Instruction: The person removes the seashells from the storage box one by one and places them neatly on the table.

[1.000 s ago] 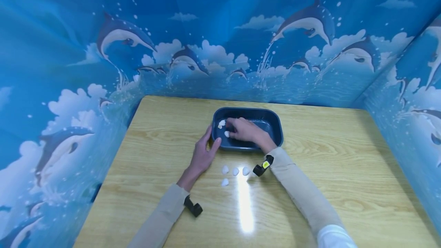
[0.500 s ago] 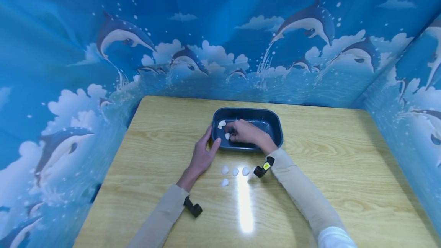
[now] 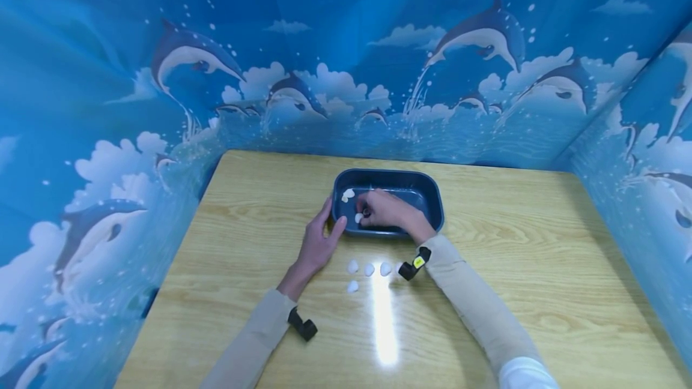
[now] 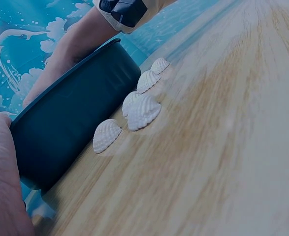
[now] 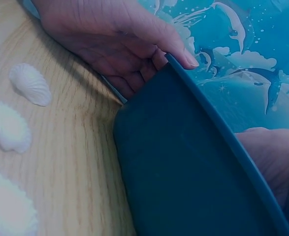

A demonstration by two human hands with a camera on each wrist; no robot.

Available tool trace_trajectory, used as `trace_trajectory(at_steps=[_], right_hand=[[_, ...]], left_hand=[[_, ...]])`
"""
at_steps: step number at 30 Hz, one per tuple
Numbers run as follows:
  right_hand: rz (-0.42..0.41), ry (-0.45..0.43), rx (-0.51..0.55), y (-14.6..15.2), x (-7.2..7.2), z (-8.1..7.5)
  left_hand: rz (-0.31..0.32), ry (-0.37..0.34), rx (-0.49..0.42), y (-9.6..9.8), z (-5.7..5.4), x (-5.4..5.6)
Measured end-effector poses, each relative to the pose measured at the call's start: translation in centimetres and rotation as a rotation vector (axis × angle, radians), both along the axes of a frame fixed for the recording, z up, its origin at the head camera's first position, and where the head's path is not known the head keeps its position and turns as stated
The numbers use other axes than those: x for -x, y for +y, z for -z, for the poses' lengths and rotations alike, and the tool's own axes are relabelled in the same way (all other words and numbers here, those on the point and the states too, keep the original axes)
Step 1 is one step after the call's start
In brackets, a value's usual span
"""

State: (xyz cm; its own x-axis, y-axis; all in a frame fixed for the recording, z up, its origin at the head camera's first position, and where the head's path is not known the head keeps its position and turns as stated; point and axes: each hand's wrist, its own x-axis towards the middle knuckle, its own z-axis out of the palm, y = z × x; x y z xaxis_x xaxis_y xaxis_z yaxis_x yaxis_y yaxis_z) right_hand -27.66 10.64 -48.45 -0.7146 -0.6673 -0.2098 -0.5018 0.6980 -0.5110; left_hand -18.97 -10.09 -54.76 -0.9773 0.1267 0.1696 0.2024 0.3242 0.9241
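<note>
A dark blue plastic basin (image 3: 389, 234) sits on the wooden table. My left hand (image 3: 316, 245) grips its left end, thumb over the rim and fingers along the outside. My right hand (image 3: 382, 208) reaches down inside, its curled fingers pinching a white seashell (image 3: 359, 218) near the basin floor. Further left in the basin lie a few small pale shells (image 3: 348, 194). In the right wrist view the basin wall (image 5: 178, 167) hides most of the right hand, while the left thumb (image 5: 181, 51) shows at the rim.
Several white ribbed seashells (image 3: 369, 269) lie on the table (image 3: 513, 293) in front of the basin; one (image 4: 144, 112) stands out in the left wrist view. A dolphin-printed blue curtain (image 3: 335, 47) hangs behind the table and along its sides.
The right hand's fingers have shifted slightly toward me and to the right inside the basin, the seashell moving along with them. The left hand and basin have stayed put.
</note>
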Motion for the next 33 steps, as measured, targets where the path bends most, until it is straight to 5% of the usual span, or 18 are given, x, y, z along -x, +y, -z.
trace_trajectory(at_steps=[33], right_hand=[[0.019,-0.009,0.000,0.14,-0.16,-0.02]], left_hand=[[-0.002,0.008,0.004,-0.05,0.19,0.09]])
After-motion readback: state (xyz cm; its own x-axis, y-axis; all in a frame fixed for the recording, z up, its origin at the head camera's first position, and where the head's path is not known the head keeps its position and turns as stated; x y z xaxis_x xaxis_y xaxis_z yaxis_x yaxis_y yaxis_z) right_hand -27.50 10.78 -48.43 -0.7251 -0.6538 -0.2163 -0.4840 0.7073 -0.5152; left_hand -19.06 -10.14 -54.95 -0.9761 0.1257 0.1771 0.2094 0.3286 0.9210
